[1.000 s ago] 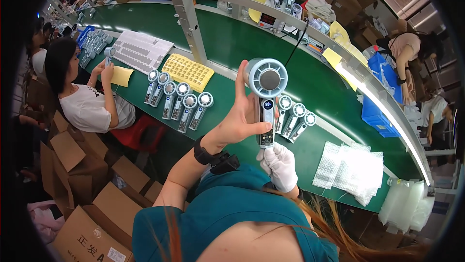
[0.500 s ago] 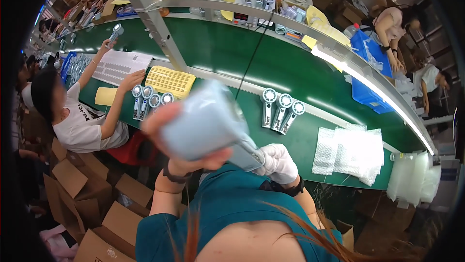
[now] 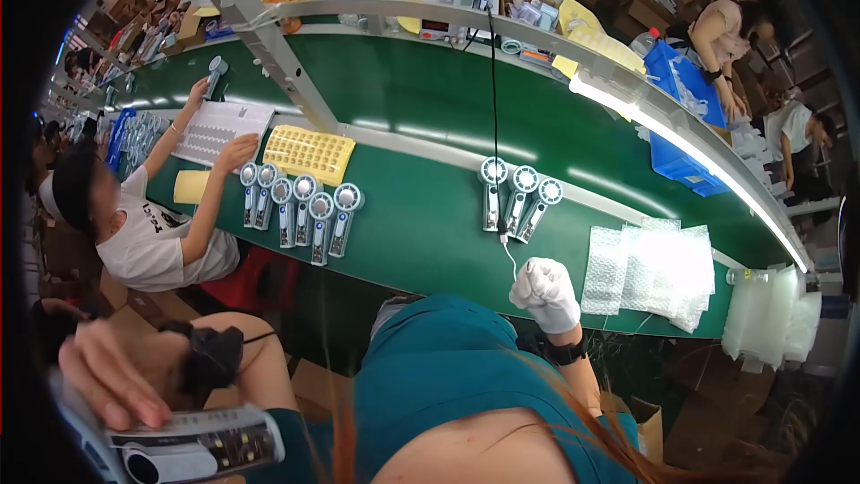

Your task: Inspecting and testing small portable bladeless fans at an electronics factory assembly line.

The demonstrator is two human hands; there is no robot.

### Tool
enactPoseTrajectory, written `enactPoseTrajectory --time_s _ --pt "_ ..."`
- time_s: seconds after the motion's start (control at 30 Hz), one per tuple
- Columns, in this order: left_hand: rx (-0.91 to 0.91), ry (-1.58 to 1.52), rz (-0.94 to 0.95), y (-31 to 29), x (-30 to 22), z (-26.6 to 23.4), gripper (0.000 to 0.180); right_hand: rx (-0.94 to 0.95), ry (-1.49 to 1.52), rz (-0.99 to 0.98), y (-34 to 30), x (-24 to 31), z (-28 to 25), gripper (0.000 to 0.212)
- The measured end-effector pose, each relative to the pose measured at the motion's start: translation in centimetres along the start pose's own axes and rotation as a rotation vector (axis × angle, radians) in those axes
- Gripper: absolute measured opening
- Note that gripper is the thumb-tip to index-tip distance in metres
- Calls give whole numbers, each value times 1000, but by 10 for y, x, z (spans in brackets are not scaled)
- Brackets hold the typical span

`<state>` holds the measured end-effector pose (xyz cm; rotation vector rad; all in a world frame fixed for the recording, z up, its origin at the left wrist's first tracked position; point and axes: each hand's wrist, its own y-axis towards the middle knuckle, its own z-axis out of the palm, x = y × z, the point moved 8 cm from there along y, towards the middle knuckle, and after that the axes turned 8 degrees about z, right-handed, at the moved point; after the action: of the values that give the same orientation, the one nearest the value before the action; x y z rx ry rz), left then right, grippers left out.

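At the lower left, my bare left hand is closed on a light blue handheld fan. The fan's handle shows a see-through panel with small parts inside, and its head is mostly cut off by the picture's dark rim. Over the bench's front edge, my right hand, in a white glove, is closed around the end of a white charging cable. That cable joins a black cord hanging from above; its plug is hidden in the glove. Three similar fans lie just beyond my right hand.
Several more fans lie left on the green bench, near a yellow tray. A co-worker there holds another fan. Bubble-wrap bags lie on the right. A metal post and lit rail cross the bench.
My left hand has carried the fan from the centre down to the lower left, away from my right hand. My right hand has shifted slightly right; the black cord now hangs nearly straight.
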<state>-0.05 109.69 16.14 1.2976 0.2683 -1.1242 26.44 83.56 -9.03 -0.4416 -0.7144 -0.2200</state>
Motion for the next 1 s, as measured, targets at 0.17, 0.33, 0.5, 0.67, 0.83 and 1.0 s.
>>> enactPoseTrajectory --time_s 0.17,0.33,0.5,0.67,0.83,1.0 --pt "-275 56 64 15 89 -54 53 -79 -88 -41 4 8 -6 36" --pt "-1124 -183 79 -25 261 -125 56 -126 -21 -99 -9 9 -21 34" --pt "-1287 -117 -596 -83 446 -214 32 -174 -4 -138 -24 16 -22 33" --pt "-609 1096 -1162 -38 505 -233 51 -144 -25 -163 -32 17 -12 34" --pt "-523 1580 -971 -11 434 -203 56 -227 -80 -241 -39 22 -20 33" --pt "-1113 2017 -776 -150 313 -173 55 -245 -103 -128 -17 12 -27 29"
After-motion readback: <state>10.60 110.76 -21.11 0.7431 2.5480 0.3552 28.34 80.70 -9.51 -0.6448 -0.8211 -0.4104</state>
